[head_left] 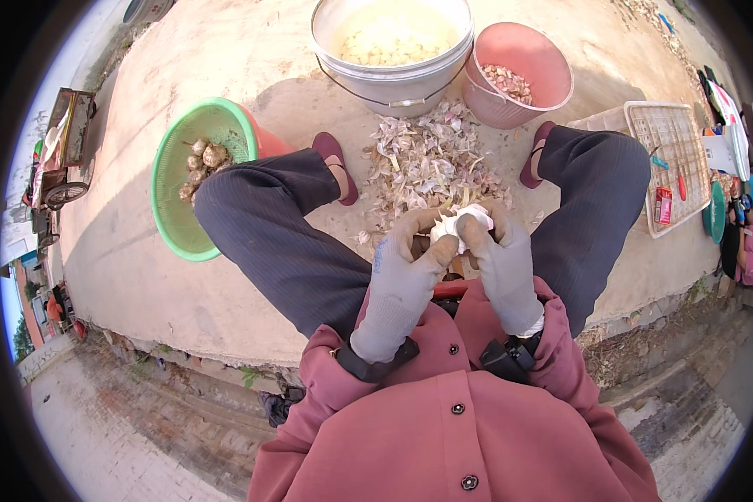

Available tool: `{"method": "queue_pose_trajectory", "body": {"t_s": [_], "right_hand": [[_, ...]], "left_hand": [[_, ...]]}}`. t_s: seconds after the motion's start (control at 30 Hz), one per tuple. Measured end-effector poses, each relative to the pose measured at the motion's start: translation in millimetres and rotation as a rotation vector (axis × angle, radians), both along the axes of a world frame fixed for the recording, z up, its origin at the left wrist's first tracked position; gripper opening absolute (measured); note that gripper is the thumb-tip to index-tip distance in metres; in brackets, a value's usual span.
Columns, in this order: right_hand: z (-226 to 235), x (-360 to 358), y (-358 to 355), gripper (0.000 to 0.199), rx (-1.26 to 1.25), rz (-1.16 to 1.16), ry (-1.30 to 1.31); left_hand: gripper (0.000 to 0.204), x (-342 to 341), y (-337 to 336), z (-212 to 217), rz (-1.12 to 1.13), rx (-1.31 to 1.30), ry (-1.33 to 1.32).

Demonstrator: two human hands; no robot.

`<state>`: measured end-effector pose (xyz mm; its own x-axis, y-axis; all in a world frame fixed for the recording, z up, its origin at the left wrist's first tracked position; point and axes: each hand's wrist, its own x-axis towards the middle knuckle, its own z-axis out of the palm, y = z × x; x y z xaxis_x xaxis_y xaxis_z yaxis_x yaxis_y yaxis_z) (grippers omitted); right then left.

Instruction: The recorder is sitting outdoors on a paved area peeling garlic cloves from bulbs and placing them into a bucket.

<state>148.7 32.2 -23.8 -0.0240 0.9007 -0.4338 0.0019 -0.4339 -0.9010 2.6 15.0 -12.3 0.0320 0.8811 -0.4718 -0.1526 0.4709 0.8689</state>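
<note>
Both my hands wear grey gloves and meet in front of my lap around a white garlic bulb point(458, 224). My left hand point(410, 263) grips the bulb's left side, its thumb pressed against it. From the right, my right hand point(500, 261) pinches the same bulb with thumb and fingers. Part of the bulb is covered by the fingers. Just beyond my hands, a heap of papery garlic skins point(431, 159) lies on the ground between my feet.
A white bucket point(393, 84) holds peeled cloves in liquid; beside it a pink bucket point(548, 71) holds unpeeled cloves. Whole bulbs point(205, 159) lie in a green basket point(166, 209) by my left knee. At right stands an upturned white crate point(644, 125) with small tools on it.
</note>
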Motion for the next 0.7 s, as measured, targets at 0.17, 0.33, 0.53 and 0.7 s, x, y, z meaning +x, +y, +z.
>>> {"method": "queue_pose_trajectory", "body": {"t_s": [0.17,0.33,0.53,0.7], "right_hand": [[-18,6,-1,0.027,0.22,0.122,-0.284],[2,0,5,0.026,0.269,0.203,-0.344],[-3,8,21,0.026,0.272,0.369,-0.369],[-1,6,25,0.031,-0.02,0.305,0.042]], "left_hand": [[0.033,-3,0,0,0.014,-0.05,0.002],[0.024,-9,6,2,-0.043,-0.129,-0.038],[0.02,-12,7,2,-0.041,-0.068,0.077],[0.024,-11,8,1,0.013,-0.085,-0.029]]}}
